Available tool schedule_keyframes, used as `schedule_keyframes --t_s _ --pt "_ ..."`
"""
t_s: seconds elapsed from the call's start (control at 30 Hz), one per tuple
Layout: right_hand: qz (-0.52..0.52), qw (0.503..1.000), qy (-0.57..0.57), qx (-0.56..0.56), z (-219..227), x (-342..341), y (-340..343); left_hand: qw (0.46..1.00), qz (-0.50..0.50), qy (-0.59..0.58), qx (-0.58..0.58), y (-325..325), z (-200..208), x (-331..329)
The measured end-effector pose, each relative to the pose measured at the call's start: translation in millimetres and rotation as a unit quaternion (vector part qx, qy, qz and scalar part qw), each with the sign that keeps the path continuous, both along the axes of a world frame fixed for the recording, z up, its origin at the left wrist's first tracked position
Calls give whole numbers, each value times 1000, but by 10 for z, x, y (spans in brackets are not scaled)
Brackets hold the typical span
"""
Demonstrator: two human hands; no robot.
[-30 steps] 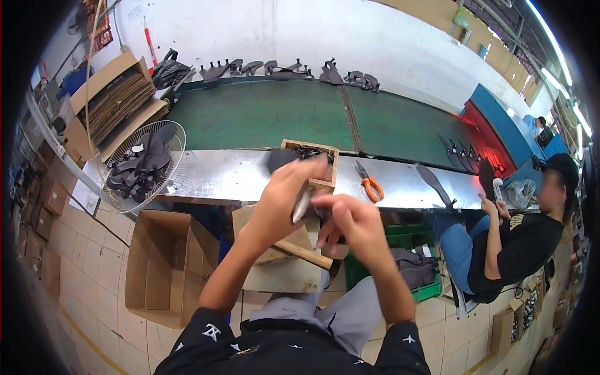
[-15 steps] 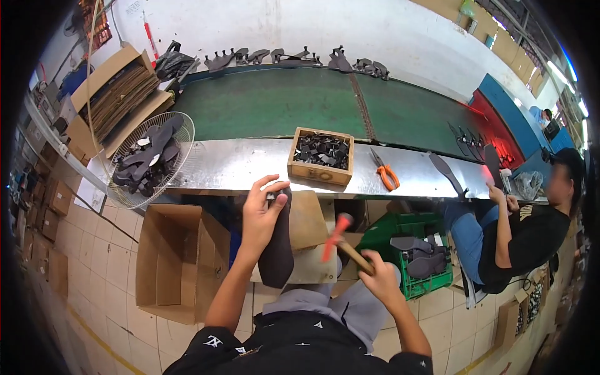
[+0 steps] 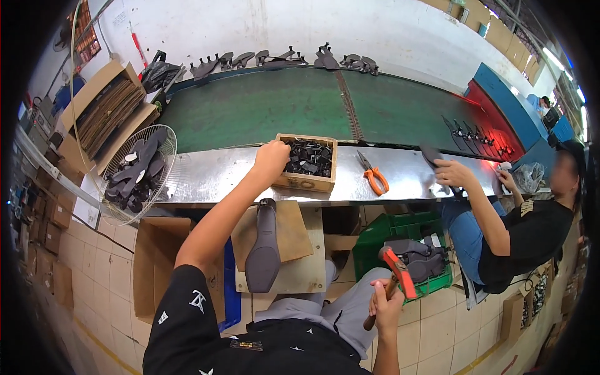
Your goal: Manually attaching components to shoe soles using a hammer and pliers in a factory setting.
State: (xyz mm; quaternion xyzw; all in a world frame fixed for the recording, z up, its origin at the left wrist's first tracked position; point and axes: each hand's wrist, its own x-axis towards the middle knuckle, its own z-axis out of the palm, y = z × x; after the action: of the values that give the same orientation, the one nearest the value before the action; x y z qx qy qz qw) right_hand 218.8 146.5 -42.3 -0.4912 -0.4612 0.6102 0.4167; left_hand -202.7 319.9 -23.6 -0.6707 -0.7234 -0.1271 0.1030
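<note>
My left hand (image 3: 274, 160) is at the left rim of a wooden box (image 3: 306, 182) filled with small black pieces (image 3: 309, 156). Its fingers curl over the edge into the box; the tips are hidden, so I cannot see what is in them. In my right hand (image 3: 386, 306), closed around the handle, is a hammer (image 3: 400, 273) with a red head, held upright above my thigh. A dark shoe sole (image 3: 263, 256) with a heel lies by itself on the work board (image 3: 303, 279) before me, heel end away from me, partly over a tan pad (image 3: 294, 234).
Orange-handled pliers (image 3: 375, 177) lie on the metal ledge (image 3: 219, 164). A wire basket (image 3: 170, 164) of soles is at left, an open carton (image 3: 147, 262) below. A green crate (image 3: 369, 253) of soles stands at right, beside a seated co-worker (image 3: 531, 231). Behind runs a green conveyor belt (image 3: 262, 106).
My left hand has let go of the sole, now lying on the board, and reached to the wooden box. The hammer has moved right. The co-worker's hand has lifted a sole from the ledge.
</note>
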Motion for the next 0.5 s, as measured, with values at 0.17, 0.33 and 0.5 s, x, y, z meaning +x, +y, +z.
schedule_keyframes --t_s 0.17,0.33,0.5 --pt "16 999 -25 29 -46 -117 83 993 -17 108 -47 142 -29 112" --pt "12 999 -3 46 56 -259 158 999 26 -20 -26 83 24 54" --pt "20 998 30 58 210 -358 264 940 12 -337 50 -324 345 71"
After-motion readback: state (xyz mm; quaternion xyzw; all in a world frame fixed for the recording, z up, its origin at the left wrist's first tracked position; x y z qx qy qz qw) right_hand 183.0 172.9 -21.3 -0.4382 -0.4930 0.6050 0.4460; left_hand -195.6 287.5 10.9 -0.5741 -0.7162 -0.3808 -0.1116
